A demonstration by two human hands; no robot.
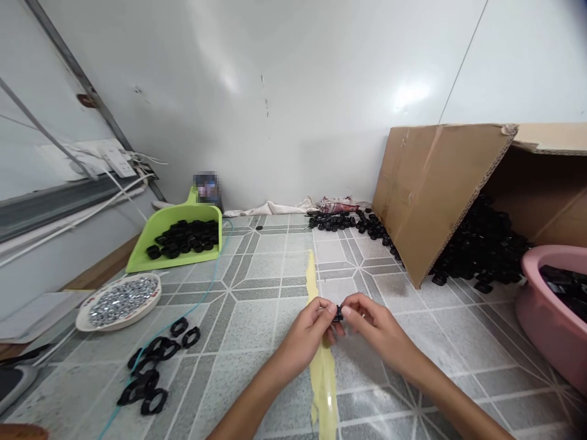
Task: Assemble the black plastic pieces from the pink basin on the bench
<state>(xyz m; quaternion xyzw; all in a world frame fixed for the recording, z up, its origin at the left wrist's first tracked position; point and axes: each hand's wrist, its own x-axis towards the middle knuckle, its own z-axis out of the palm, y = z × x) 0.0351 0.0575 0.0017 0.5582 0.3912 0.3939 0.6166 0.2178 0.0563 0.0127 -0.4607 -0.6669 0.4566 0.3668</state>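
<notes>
Over the yellow tape strip in the middle of the table, a small black ring-like part [338, 314] is pinched between my two hands. My left hand [316, 321] grips its left side with thumb and fingers. On the right side, my right hand [367, 318] closes on the same part with thumb and forefinger. Fingers cover most of it, so its exact shape is hidden. Several black plastic rings [154, 401] lie loose to the left of my left forearm. Beyond them, a white plate [82, 322] holds a heap of small shiny metal pieces [121, 300].
A green dustpan [172, 264] full of black rings stands at the back left. To the right, a tipped cardboard box [413, 189] spills a black heap [481, 244] beside a pink basin [536, 318]. A blue cord [202, 297] crosses the left side. White cables [77, 226] run along the wall.
</notes>
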